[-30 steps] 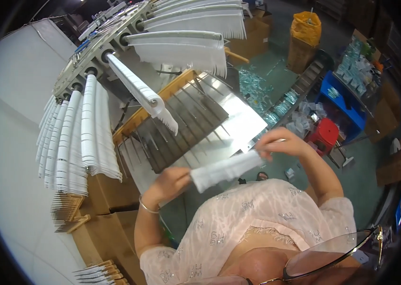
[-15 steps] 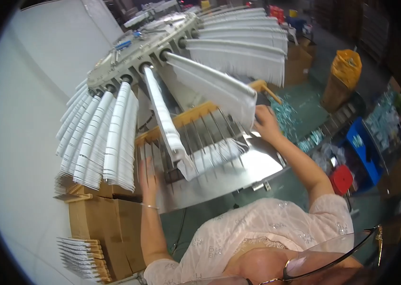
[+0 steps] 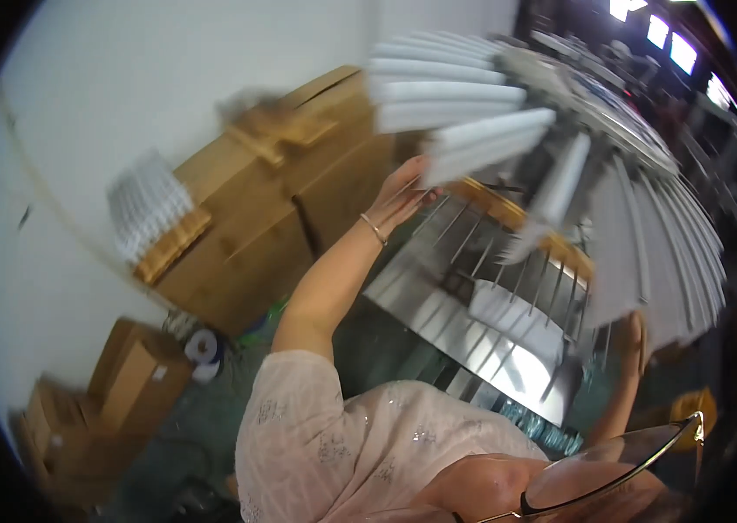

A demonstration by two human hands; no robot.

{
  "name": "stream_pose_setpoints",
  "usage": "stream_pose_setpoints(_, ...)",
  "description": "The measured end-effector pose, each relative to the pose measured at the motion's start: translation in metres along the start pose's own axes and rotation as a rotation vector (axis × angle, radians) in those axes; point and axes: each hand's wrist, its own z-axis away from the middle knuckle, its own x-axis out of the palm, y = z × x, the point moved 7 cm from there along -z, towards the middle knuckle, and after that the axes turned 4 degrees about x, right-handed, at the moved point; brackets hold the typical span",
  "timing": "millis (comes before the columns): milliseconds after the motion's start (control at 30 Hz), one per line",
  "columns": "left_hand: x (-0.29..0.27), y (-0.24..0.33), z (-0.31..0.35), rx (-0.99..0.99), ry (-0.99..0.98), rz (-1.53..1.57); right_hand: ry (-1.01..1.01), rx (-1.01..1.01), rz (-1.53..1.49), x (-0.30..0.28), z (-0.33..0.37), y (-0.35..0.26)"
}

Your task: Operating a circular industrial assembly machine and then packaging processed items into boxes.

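Note:
A round machine (image 3: 600, 109) carries several white, sleeve-like cloth pieces on arms fanning outward. My left hand (image 3: 403, 187) is at the outer end of one white piece (image 3: 491, 144), its fingers apart beside thin metal rods. Below the arms, a wooden bar (image 3: 491, 202) with several long metal rods reaches over a shiny steel plate (image 3: 425, 301). A folded white cloth (image 3: 517, 322) lies under the rods. On the right, my right hand (image 3: 636, 340) is blurred, close to the lower edge of the hanging white pieces (image 3: 617, 253); its grip does not show.
Large cardboard boxes (image 3: 246, 235) stand against the left wall, with wooden bars bearing metal rods (image 3: 168, 244) on them. Lower left are open boxes (image 3: 133, 375) and a white roll (image 3: 203, 349). A teal bundle (image 3: 543, 431) lies past the plate; a yellow bag (image 3: 696, 410) is right.
The view has swung left, bringing boxes and wall into sight. My left hand has risen from beside the rods to the cloth's end. My right hand stays near the hanging pieces.

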Motion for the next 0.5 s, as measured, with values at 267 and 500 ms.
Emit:
stream_pose_setpoints(267,-0.175,0.187,0.125,0.317,0.514,0.089,-0.714,0.470,-0.457,0.208,0.154,-0.270)
stream_pose_setpoints(500,-0.191,0.233,0.258,0.309,0.537,-0.303,-1.085,0.579,-0.898,0.490,0.158,-0.428)
